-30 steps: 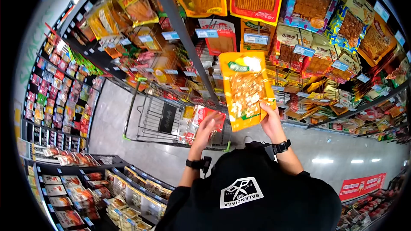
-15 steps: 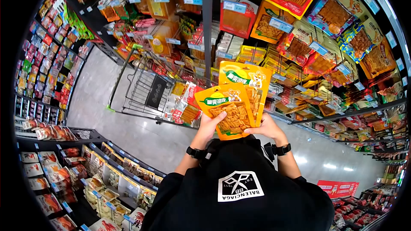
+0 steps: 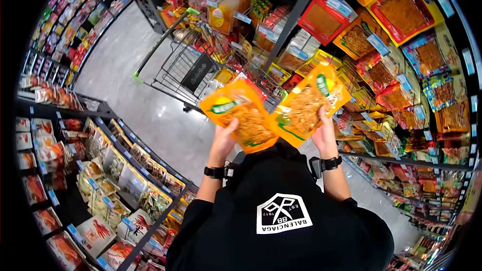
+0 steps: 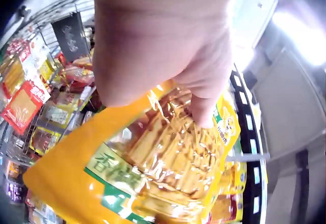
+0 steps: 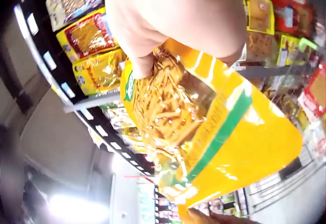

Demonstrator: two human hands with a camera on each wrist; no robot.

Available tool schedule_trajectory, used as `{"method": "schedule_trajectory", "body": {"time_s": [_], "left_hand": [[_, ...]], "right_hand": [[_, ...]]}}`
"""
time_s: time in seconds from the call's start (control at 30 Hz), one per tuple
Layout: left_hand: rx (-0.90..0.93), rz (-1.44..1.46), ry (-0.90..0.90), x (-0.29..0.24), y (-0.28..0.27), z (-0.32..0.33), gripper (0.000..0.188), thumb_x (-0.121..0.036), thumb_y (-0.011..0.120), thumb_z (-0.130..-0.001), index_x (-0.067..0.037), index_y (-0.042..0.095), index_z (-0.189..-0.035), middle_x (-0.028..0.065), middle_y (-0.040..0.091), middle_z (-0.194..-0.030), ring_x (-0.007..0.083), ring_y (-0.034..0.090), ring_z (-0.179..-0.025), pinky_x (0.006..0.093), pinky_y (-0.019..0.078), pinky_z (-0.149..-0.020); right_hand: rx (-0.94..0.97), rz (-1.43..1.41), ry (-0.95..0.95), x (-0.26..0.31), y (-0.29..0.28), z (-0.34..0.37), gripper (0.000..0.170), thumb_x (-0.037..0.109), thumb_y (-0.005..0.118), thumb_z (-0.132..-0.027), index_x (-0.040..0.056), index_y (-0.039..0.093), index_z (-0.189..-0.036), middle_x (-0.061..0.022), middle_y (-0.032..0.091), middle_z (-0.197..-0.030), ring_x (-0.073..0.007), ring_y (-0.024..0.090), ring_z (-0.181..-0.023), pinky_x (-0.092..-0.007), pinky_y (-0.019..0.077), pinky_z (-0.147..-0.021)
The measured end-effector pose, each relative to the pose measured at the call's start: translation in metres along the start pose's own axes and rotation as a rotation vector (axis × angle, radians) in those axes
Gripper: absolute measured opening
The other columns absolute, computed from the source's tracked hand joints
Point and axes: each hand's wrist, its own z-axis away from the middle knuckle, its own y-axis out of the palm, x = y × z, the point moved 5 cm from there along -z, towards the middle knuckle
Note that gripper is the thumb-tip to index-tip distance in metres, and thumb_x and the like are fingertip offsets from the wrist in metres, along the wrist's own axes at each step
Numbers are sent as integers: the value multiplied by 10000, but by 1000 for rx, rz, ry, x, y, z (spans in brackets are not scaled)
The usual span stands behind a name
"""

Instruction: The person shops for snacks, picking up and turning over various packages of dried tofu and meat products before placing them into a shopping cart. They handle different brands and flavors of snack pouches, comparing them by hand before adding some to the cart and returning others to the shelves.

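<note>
The left grip (image 3: 223, 143) pinches one orange pouch (image 3: 246, 120), the right grip (image 3: 325, 134) a second pouch (image 3: 307, 105). I'd guess both light, slick, bendable, best held by the side edges

Open wedge between left pouch (image 3: 246, 123) and right pouch (image 3: 306, 105), cart (image 3: 197, 72) beyond, hanging packets (image 3: 324, 20) ahead.

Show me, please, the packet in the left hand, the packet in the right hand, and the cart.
Left packet (image 3: 250, 122): head view, on its clear window.
Right packet (image 3: 305, 107): head view, on its clear window.
Cart (image 3: 198, 72): head view, on its dark panel.
</note>
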Motion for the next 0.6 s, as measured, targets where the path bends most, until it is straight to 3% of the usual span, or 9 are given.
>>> {"method": "schedule_trajectory", "body": {"time_s": [0.07,0.13,0.17,0.27,0.3,0.33,0.43,0.53,0.6], "left_hand": [[-161,46,16,-12,-39,1,415,-108,607,-948,-46,478,-1337,69,593,-1274,217,584,-1150,391,483,-979],[-284,40,144,-18,-90,-8,385,-165,596,-970,-33,493,-1316,77,602,-1251,202,618,-1069,375,528,-903],[-412,-46,246,-29,-104,-5,373,-185,601,-972,-17,512,-1292,80,617,-1220,184,623,-1031,354,530,-874],[-714,-387,388,-53,-138,9,349,-227,622,-970,27,577,-1205,76,662,-1106,140,627,-918,300,518,-794],[-778,-505,445,-58,-150,8,341,-282,610,-976,26,636,-1120,65,691,-995,123,624,-850,286,502,-747],[-791,-507,446,-58,-161,9,341,-282,610,-976,26,636,-1120,65,691,-995,123,624,-850,286,502,-747],[-672,-1058,139,-64,-136,-2,425,-378,566,-983,30,661,-1057,76,703,-918,112,619,-855,303,492,-763],[-445,-863,110,-31,-114,-31,406,-358,569,-986,10,640,-1141,39,688,-1017,110,602,-917,305,488,-809],[-304,-695,-23,7,-107,-49,408,-373,528,-1007,-16,614,-1186,33,667,-1053,104,594,-941,286,480,-826]], "right_hand": [[-25,-77,62,5,0,-9,421,318,581,-979,111,496,-1335,-38,599,-1272,-206,575,-1156,-396,475,-987],[-27,-127,111,5,-12,-28,370,434,594,-949,104,577,-1115,-25,635,-944,-137,642,-798,-274,536,-647],[-154,-78,64,1,-20,-45,365,492,592,-933,130,578,-975,23,564,-764,-86,578,-614,-219,451,-481],[-178,97,166,-7,-1,-54,390,482,587,-942,117,596,-1080,-5,634,-869,-101,606,-690,-238,485,-543],[-154,156,154,-11,11,-60,448,471,582,-949,98,585,-1197,-38,671,-1032,-135,645,-835,-287,538,-658],[-70,91,175,-20,13,-67,413,351,596,-970,84,562,-1283,-53,645,-1213,-191,647,-1018,-355,536,-877],[17,254,173,-47,29,-89,330,232,659,-938,58,590,-1211,-53,657,-1142,-162,648,-982,-341,547,-849],[261,553,247,-93,27,-119,296,164,709,-899,34,630,-1154,-44,684,-1069,-134,646,-945,-296,532,-812],[321,523,384,-116,48,-122,297,143,737,-873,16,641,-1124,-45,689,-1059,-123,641,-941,-285,521,-817]]}}
